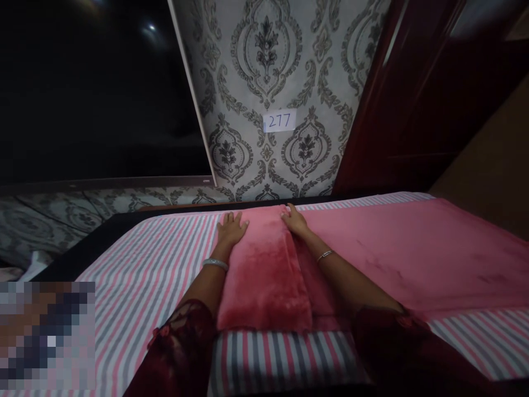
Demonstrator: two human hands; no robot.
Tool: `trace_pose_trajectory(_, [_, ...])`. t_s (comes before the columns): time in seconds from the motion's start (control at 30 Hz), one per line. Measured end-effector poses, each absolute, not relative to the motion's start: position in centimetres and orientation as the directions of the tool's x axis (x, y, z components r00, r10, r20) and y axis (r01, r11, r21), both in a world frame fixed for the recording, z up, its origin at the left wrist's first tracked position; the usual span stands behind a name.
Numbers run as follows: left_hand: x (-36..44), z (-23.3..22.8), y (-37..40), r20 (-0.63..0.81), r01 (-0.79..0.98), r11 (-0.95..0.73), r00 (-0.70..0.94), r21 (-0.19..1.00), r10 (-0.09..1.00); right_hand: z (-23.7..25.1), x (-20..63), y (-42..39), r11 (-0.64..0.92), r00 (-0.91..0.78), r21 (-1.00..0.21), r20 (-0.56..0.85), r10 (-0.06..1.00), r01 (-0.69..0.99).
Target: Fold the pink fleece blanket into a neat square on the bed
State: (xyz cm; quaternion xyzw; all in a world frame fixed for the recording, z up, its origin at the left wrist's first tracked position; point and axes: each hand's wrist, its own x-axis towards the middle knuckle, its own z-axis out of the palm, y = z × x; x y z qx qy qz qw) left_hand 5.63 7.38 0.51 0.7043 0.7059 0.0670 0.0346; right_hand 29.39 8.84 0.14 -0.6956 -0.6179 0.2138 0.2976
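Both hands lay flat on a folded pink blanket spread over a striped bed.

The left hand rested palm down, fingers spread and gripping nothing, at the far left corner of the folded strip of the blanket, partly on the sheet. The right hand pressed flat, fingers together and holding nothing, on the far right corner of that strip, where it met the rest of the blanket stretching to the right. The strip lay between the two forearms (each wrist wore a bangle), its near edge just short of the sheet's near end. Behind the bed stood a patterned wall bearing a label reading 277, with a dark window to the left and a wooden door to the right.
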Motion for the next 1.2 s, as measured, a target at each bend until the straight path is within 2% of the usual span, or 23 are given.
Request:
trace_pose_trajectory(0.23, [5.3,1.3,8.0,-0.02,0.986,-0.003,0.007,0.164,1.0,-0.7,29.4,6.6,0.074,0.033,-0.722,0.132,0.991,0.688])
trace_pose_trajectory(0.4, [4.3,3.4,7.6,-0.088,0.984,-0.026,0.043,0.179,0.995,-0.6,29.2,6.1,0.117,0.025,-0.77,0.169,0.985,0.627])
trace_pose_trajectory(0.67, [3.5,2.6,2.8,-0.097,0.989,-0.071,0.083,0.128,0.992,-0.1,30.2,2.2,0.083,0.007,-0.809,0.107,0.994,0.581])
trace_pose_trajectory(0.83, [3.7,1.1,1.8,-0.004,0.991,-0.086,0.087,0.104,0.996,-1.0,30.0,-1.4,0.152,-0.054,-0.8,0.148,0.988,0.581])
trace_pose_trajectory(0.93, [3.9,0.6,1.7,0.029,0.991,-0.09,0.087,0.095,0.996,-1.6,30.0,-2.2,0.15,-0.035,-0.794,0.161,0.986,0.59])
trace_pose_trajectory(1.2, [3.2,1.6,1.0,-0.042,0.985,-0.104,0.111,0.137,0.993,-1.8,31.0,-3.6,0.17,-0.002,-0.837,0.198,0.98,0.521])
